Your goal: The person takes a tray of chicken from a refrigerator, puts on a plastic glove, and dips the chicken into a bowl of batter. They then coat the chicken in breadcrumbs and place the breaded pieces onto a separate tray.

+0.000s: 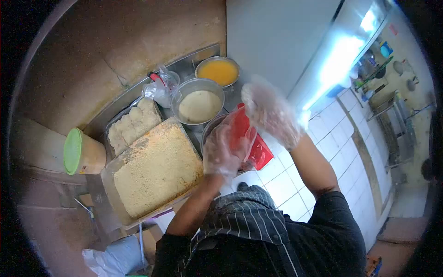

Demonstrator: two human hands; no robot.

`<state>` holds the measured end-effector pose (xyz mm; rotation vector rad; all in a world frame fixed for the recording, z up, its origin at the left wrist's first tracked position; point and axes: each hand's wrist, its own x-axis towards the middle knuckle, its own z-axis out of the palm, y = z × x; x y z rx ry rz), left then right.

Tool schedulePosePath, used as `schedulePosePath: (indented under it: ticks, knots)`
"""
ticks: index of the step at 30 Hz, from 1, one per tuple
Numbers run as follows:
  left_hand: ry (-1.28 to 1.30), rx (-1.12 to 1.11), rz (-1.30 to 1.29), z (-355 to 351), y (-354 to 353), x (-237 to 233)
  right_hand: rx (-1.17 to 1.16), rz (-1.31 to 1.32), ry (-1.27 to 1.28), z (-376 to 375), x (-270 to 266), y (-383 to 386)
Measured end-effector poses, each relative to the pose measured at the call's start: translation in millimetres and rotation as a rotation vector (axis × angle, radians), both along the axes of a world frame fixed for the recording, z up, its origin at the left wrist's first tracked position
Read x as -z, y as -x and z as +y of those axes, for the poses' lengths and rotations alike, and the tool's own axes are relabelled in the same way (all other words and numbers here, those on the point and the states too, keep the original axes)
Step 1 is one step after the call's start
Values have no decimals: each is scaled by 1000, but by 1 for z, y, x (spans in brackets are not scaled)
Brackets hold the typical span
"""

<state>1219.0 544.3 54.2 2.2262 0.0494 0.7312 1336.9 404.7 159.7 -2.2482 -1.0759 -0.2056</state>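
Note:
Both my hands wear thin clear plastic gloves. My left hand (220,152) grips the lower part of a red plastic bag (258,150), and my right hand (269,113) holds the bag's top edge. The bag hangs over a metal bowl (208,130) whose contents are hidden behind my hands. To the left lies a large tray of breadcrumbs (154,171). Beyond it stands a metal bowl of pale batter (199,106), and further back a bowl of yellow liquid (218,72).
A tray of breaded pieces (131,124) sits behind the crumb tray. A tied clear plastic bag (159,87) lies near it. A tub with a green lid (80,152) stands at the left. White floor tiles (341,134) lie to the right.

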Motion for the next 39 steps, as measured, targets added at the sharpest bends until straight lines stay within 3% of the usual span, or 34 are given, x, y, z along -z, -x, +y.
schedulePosePath:
  ticks: [3, 4, 6, 8, 10, 11, 13, 14, 16, 18, 20, 22, 23, 25, 26, 29, 30, 34, 36, 38, 39]
  knots:
    - [-356, -75, 57, -38, 3, -25, -104, 721, -662, -32, 9, 13]
    - [-421, -101, 100, -47, -1, -23, -199, 1116, -947, -38, 27, 7]
    - [328, 91, -29, -35, -21, 2, -429, 1644, -1328, -46, 43, 10]
    - [600, -74, 53, -4, -27, 21, -291, 1689, -1281, -49, 57, 16]
    - [305, -310, 219, 43, -20, 8, -527, 1698, -1236, -45, 89, 11]
    - [120, -281, 252, 60, -17, -7, -380, 1647, -1206, -38, 84, 16]
    - [257, -288, 265, 94, -19, 10, -100, 1534, -1135, -23, 68, 38]
    - [326, -291, 271, 105, -20, 17, -264, 1255, -992, -22, 82, 39]
    - [469, -346, 327, 114, -21, 13, -193, 977, -809, -8, 96, 38]
    - [488, -381, 359, 115, -18, 9, -144, 922, -705, 3, 87, 43]
    - [379, -396, 372, 112, -15, 7, -242, 602, -432, 7, 88, 35]
    - [550, -456, 260, 93, -17, 6, -238, 305, -246, 24, 109, 30]
    - [632, -482, 199, 88, -18, 5, -255, 302, -96, 34, 114, 27]
    - [794, -330, 203, 105, -25, 36, -284, 284, 204, 49, 118, 21]
    - [871, -250, 205, 113, -28, 45, -350, 206, 234, 51, 119, 19]
    - [-115, -258, 575, 52, -21, -32, -494, 8, 285, 53, 126, 14]
    - [-273, -323, 782, 55, -28, -35, -508, -32, 271, 55, 130, 13]
    - [-89, -307, 626, 66, -29, -18, -618, -288, 179, 61, 148, 9]
    - [92, -303, 531, 63, -32, -13, -646, -263, 122, 59, 144, 8]
    - [-120, -336, 488, 81, -36, 13, -744, -6, 40, 57, 149, 1]
    - [-220, -355, 467, 86, -38, 23, -823, 246, -9, 55, 155, -5]
